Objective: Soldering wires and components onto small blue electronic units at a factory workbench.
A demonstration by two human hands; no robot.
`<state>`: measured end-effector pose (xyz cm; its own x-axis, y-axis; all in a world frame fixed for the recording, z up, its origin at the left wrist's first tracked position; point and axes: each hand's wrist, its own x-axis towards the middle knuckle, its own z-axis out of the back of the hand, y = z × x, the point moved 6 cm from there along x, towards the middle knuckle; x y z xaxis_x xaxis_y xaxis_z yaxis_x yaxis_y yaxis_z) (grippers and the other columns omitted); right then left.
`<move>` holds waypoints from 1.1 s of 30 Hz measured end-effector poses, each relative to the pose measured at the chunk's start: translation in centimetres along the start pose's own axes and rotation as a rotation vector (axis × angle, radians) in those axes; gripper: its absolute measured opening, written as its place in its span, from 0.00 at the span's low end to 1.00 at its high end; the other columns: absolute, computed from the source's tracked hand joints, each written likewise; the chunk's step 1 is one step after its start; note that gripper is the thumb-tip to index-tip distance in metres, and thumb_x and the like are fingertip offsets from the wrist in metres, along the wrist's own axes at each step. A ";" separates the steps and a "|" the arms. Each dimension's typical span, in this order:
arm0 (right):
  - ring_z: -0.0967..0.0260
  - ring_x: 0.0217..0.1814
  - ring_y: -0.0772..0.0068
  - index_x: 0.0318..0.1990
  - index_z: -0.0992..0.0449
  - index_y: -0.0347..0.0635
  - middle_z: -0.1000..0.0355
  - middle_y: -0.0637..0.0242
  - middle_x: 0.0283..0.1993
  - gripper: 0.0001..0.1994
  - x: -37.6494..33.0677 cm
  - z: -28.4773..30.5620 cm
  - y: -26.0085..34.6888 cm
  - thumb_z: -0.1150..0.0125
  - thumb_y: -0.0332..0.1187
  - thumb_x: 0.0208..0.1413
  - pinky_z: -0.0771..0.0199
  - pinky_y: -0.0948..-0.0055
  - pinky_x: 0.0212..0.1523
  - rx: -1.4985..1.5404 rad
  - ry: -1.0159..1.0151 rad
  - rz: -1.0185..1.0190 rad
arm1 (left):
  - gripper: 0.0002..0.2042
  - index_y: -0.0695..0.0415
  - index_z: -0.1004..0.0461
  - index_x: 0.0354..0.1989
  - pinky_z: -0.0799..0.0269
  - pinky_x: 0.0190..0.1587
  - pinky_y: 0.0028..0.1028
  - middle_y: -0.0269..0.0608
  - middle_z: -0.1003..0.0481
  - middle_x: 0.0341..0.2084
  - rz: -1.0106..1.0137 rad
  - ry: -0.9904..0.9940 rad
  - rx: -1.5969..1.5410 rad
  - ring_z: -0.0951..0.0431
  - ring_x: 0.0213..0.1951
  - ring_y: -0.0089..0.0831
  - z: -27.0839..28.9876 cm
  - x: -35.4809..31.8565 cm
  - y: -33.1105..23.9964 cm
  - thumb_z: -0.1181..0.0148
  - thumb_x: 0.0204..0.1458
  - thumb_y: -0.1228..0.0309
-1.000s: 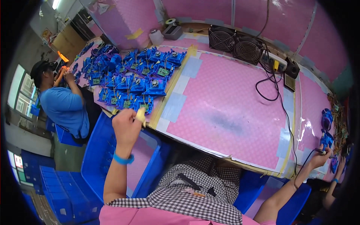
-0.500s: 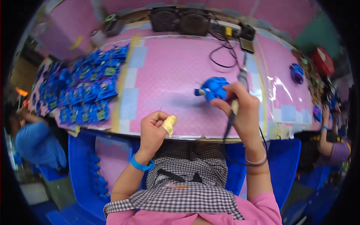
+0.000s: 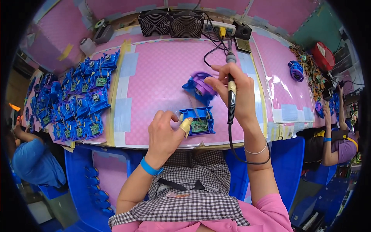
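Far left, a co-worker [image 3: 33,162] in blue sits at the tabletop [image 3: 154,77] edge. Next, a batch [image 3: 77,104] of blue housings with small green boards lies in rows on the left part of the pink tabletop, beside a yellow tape strip. Blue chair [image 3: 83,174] below the edge.

Left hand [image 3: 164,133] rests at the near edge, fingers curled, thumb and taped finger [image 3: 185,125] pinching the left end of a blue housing [image 3: 198,120]. The housing lies flat, long axis left-right, open side up, green board [image 3: 199,125] inside; thin wires run up from it to a fan part [image 3: 201,87], blue and purple, lying just beyond it.

Right hand [image 3: 235,94] is clenched round a soldering iron [image 3: 231,92], held roughly upright in the view, long axis near-far; its black cable [image 3: 239,150] loops down past the wrist. Whether its fingertips touch the fan part, cannot tell.

Back edge: two black fans [image 3: 170,23] side by side, a small black box [image 3: 242,31]. Right: a purple part [image 3: 296,70] on the mat, a red round thing [image 3: 324,56], another person [image 3: 340,139] seated.
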<state>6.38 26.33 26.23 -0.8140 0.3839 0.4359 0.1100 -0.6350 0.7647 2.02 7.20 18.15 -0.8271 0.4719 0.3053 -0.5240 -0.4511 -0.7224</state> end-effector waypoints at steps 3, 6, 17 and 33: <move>0.22 0.37 0.71 0.26 0.35 0.35 0.22 0.55 0.31 0.15 -0.3 0.3 -1.4 0.29 0.25 0.45 0.27 0.75 0.30 -0.108 -0.170 0.134 | 0.21 0.63 0.28 0.16 0.36 0.23 0.39 0.47 0.31 0.16 0.063 0.183 0.164 0.29 0.21 0.41 -0.4 0.5 0.5 0.32 0.42 0.56; 0.22 0.40 0.66 0.26 0.35 0.36 0.23 0.53 0.33 0.16 -1.7 -0.6 -2.4 0.28 0.26 0.44 0.27 0.74 0.31 -0.065 -0.132 0.182 | 0.19 0.64 0.28 0.14 0.37 0.21 0.39 0.48 0.32 0.14 0.175 0.443 0.074 0.30 0.19 0.42 -2.2 -0.3 2.3 0.33 0.42 0.59; 0.30 0.33 0.63 0.28 0.28 0.39 0.29 0.62 0.28 0.07 -3.5 -3.8 -5.5 0.39 0.20 0.40 0.31 0.69 0.31 -0.231 0.096 0.306 | 0.14 0.61 0.30 0.15 0.37 0.22 0.38 0.44 0.31 0.15 0.037 0.140 0.156 0.30 0.20 0.42 3.8 -3.0 2.7 0.34 0.41 0.66; 0.39 0.30 0.76 0.49 0.33 0.38 0.34 0.66 0.30 0.27 -10.2 0.6 -6.5 0.55 0.57 0.62 0.37 0.76 0.37 0.783 -0.198 -0.270 | 0.10 0.60 0.22 0.34 0.37 0.25 0.22 0.31 0.35 0.22 -0.040 0.059 -0.262 0.32 0.26 0.24 5.3 2.5 0.7 0.46 0.46 0.84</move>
<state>14.30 26.98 17.08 -0.7626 0.6117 0.2105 0.3484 0.1142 0.9304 -1.48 4.00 21.68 -0.7892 0.5326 0.3058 -0.4795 -0.2231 -0.8487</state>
